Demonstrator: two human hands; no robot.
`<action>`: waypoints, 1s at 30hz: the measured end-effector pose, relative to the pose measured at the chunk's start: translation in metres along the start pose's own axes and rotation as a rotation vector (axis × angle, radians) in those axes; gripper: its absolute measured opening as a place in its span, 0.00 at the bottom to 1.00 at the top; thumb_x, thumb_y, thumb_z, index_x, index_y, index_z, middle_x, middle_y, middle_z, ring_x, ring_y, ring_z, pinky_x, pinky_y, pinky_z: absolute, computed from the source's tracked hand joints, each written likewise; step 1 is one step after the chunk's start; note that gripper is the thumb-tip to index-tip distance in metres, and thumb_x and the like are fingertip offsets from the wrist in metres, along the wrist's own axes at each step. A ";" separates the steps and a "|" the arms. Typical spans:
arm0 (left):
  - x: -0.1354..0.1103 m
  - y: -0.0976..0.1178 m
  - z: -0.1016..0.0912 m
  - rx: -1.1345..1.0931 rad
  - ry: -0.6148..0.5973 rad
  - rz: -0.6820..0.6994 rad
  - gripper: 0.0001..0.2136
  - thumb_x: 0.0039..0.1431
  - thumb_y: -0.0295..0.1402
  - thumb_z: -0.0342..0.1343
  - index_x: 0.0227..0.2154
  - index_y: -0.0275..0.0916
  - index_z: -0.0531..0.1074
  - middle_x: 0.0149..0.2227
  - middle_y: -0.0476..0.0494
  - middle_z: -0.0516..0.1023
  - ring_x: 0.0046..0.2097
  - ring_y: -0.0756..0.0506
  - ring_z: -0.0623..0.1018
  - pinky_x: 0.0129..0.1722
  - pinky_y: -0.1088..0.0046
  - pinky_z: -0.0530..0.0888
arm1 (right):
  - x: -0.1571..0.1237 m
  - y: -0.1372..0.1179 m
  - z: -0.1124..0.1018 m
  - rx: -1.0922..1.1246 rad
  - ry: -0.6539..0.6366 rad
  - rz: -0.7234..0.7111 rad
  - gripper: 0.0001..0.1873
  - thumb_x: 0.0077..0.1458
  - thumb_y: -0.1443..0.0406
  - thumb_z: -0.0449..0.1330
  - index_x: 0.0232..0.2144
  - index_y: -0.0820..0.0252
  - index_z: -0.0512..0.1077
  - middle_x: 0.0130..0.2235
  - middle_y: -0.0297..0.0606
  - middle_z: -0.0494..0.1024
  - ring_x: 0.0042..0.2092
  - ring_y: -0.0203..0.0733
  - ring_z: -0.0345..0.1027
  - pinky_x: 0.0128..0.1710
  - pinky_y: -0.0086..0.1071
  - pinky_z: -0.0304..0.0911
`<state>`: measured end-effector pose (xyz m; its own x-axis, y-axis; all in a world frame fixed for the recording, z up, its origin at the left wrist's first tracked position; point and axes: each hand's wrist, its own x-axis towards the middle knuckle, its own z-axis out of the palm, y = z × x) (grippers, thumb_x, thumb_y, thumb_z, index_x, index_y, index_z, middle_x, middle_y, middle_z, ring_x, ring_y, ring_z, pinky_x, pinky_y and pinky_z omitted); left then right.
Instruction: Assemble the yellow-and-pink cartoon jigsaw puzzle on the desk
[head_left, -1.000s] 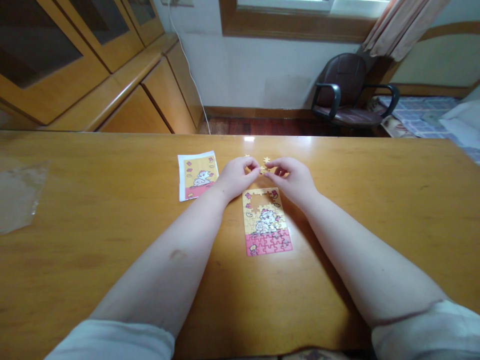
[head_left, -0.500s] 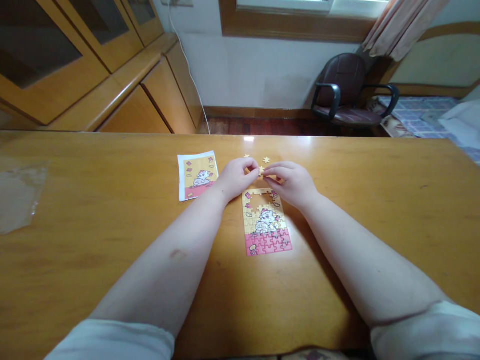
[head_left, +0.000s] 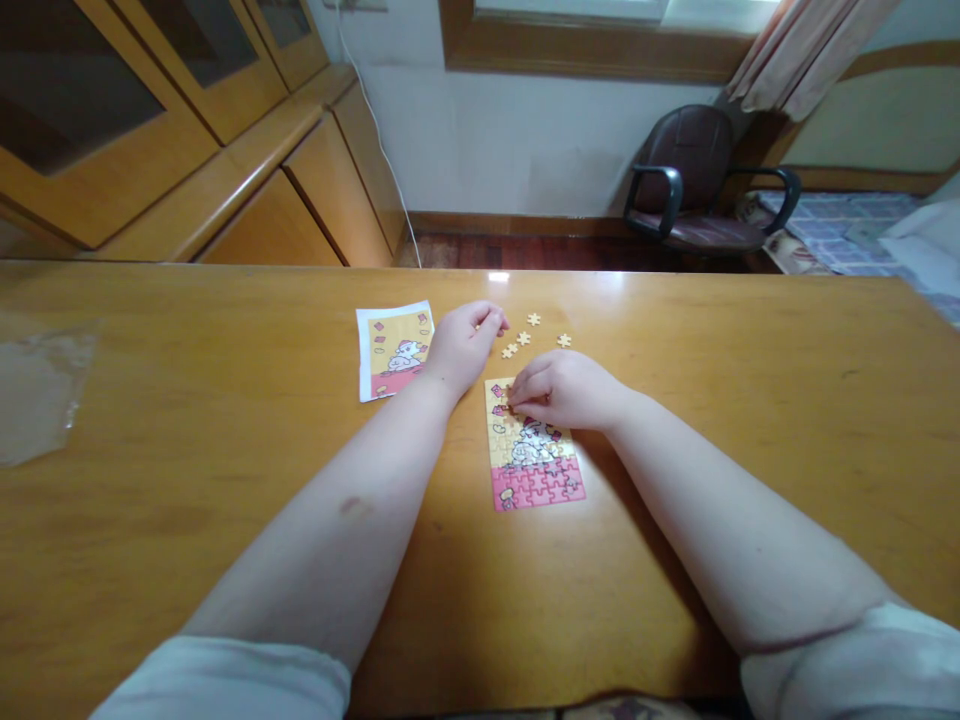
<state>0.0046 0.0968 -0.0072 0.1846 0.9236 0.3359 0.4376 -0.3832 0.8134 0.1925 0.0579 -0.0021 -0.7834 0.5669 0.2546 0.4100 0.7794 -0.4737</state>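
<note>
A small jigsaw puzzle [head_left: 534,470], yellow above and pink below with a white cartoon animal, lies on the wooden table [head_left: 225,420]. My right hand [head_left: 559,392] rests on its upper part, fingers pinched at the top left area; what they hold is too small to make out. My left hand [head_left: 463,343] sits curled on the table just beyond the puzzle's top left corner, beside the reference picture card [head_left: 395,349]. Three loose yellow pieces [head_left: 523,339] lie past the puzzle.
A crumpled clear plastic wrapper [head_left: 37,385] lies at the table's far left. Wooden cabinets [head_left: 187,120] stand beyond the left side. A dark office chair [head_left: 694,185] is on the floor behind the table, near a curtain.
My right hand has come back from the loose pieces down onto the puzzle's upper part. My left hand has drawn slightly left and away from the right one, uncovering the loose pieces.
</note>
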 end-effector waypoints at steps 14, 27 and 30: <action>0.001 -0.002 0.000 0.020 0.003 -0.033 0.13 0.64 0.36 0.47 0.28 0.39 0.72 0.30 0.47 0.78 0.36 0.47 0.76 0.39 0.70 0.71 | 0.000 -0.002 -0.001 -0.016 -0.027 0.016 0.08 0.55 0.67 0.61 0.31 0.55 0.81 0.36 0.35 0.83 0.37 0.40 0.76 0.41 0.34 0.69; 0.001 0.000 0.000 0.000 0.010 -0.035 0.12 0.63 0.36 0.47 0.28 0.39 0.72 0.30 0.47 0.78 0.36 0.47 0.76 0.38 0.69 0.71 | 0.001 -0.004 -0.003 -0.062 -0.070 0.010 0.10 0.56 0.67 0.59 0.32 0.53 0.82 0.37 0.34 0.83 0.39 0.40 0.76 0.42 0.33 0.68; 0.001 -0.001 0.000 0.012 0.010 -0.040 0.13 0.64 0.36 0.47 0.28 0.39 0.72 0.31 0.47 0.78 0.36 0.47 0.76 0.39 0.69 0.72 | 0.001 -0.005 -0.003 -0.060 -0.065 0.009 0.10 0.56 0.67 0.59 0.31 0.53 0.82 0.37 0.34 0.83 0.38 0.39 0.75 0.41 0.33 0.68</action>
<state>0.0045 0.0981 -0.0073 0.1578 0.9384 0.3075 0.4550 -0.3455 0.8207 0.1910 0.0557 0.0027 -0.8076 0.5568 0.1944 0.4427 0.7901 -0.4240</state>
